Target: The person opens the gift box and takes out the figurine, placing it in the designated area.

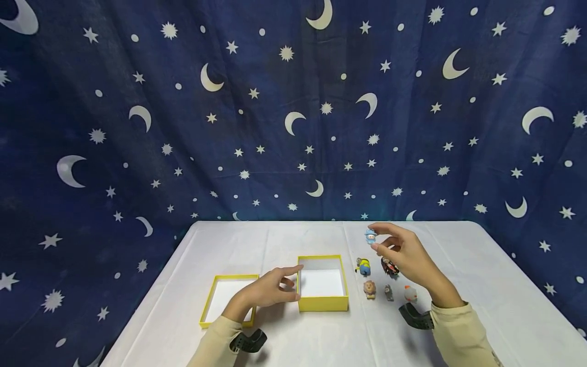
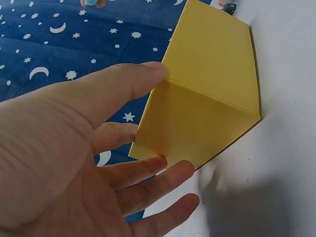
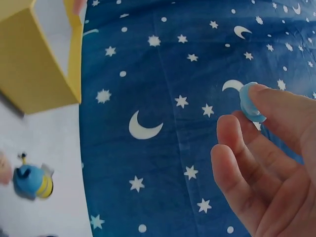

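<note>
Between thumb and fingertips, my right hand (image 1: 403, 251) pinches a small light-blue figurine (image 1: 370, 236) with a hat, raised over the far right part of the table. The right wrist view shows only part of that blue figurine (image 3: 251, 102) past the thumb. My left hand (image 1: 271, 288) touches the left side of an open yellow box (image 1: 323, 304) with a white inside. In the left wrist view, its thumb lies at the box's edge and its fingers spread loosely beside the yellow wall (image 2: 197, 118).
Right of the box are a yellow-and-blue figurine (image 1: 364, 267), a dark red-and-black figurine (image 1: 390, 267), a brown lion-like one (image 1: 369, 289), a small grey one (image 1: 389, 292) and a whitish-orange one (image 1: 410, 294). A yellow-rimmed lid (image 1: 208, 303) lies left on the white table (image 1: 156, 326).
</note>
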The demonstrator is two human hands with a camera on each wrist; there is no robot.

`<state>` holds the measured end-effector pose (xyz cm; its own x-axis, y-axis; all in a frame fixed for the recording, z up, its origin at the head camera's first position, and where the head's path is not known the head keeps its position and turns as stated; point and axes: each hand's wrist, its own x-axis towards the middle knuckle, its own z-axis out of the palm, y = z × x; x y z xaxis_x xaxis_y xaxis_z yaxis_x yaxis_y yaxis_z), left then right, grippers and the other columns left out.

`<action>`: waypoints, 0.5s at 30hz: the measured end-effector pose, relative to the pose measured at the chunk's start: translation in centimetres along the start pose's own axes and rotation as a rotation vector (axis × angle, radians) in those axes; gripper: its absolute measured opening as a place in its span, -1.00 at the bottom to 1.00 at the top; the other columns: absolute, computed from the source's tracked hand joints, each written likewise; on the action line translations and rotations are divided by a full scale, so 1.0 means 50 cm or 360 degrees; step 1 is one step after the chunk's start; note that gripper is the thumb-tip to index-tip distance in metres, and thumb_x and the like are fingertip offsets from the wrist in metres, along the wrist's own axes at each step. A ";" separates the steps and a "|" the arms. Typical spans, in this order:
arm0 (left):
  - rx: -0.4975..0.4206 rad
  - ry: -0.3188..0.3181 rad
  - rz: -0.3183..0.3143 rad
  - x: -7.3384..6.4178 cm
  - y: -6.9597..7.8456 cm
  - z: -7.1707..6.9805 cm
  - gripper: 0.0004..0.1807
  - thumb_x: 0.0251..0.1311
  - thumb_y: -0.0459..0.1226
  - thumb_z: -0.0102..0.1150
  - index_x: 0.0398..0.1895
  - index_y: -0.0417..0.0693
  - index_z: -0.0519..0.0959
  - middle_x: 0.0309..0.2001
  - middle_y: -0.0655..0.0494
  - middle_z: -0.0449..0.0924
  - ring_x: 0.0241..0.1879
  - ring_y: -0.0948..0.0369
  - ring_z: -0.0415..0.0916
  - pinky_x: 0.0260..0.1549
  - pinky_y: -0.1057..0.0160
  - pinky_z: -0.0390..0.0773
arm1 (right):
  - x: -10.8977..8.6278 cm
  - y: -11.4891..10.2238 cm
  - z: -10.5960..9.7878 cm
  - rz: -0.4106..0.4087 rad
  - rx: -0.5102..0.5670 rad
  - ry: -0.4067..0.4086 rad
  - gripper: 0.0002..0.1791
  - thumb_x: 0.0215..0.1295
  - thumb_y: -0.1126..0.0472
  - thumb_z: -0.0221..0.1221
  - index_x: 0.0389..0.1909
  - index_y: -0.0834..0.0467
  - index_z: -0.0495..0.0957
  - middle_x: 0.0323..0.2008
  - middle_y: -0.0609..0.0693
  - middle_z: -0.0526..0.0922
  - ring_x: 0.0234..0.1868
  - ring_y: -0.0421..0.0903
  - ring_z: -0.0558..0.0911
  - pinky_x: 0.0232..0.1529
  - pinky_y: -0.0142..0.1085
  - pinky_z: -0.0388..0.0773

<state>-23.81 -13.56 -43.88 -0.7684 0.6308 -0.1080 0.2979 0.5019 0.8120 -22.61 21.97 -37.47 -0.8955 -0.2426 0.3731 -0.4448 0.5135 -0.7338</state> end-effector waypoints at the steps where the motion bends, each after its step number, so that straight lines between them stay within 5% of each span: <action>1: -0.0005 0.0002 0.0003 0.000 0.001 0.001 -0.17 0.27 -0.22 0.34 0.55 -0.19 0.19 0.55 -0.13 0.21 0.23 -0.05 0.54 0.16 0.00 0.62 | -0.003 0.003 -0.003 -0.0002 -0.0009 0.0004 -0.53 0.35 0.33 0.26 0.28 0.17 0.50 0.13 0.30 0.61 -0.33 -0.32 0.67 -0.42 -0.33 0.60; 15: 0.0033 0.0011 -0.0029 -0.002 0.005 0.002 -0.17 0.29 -0.19 0.33 0.56 -0.17 0.19 0.54 -0.10 0.24 0.22 0.02 0.56 0.22 -0.07 0.55 | -0.039 0.026 -0.048 -0.0010 -0.0131 0.0044 -0.56 0.34 0.33 0.28 0.23 0.20 0.54 0.06 0.32 0.65 -0.37 -0.35 0.64 -0.55 -0.33 0.54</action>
<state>-23.60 -13.43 -43.71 -0.7779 0.6171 -0.1185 0.2954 0.5255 0.7979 -21.39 25.10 -37.79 -0.8914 -0.2239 0.3940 -0.4469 0.5780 -0.6827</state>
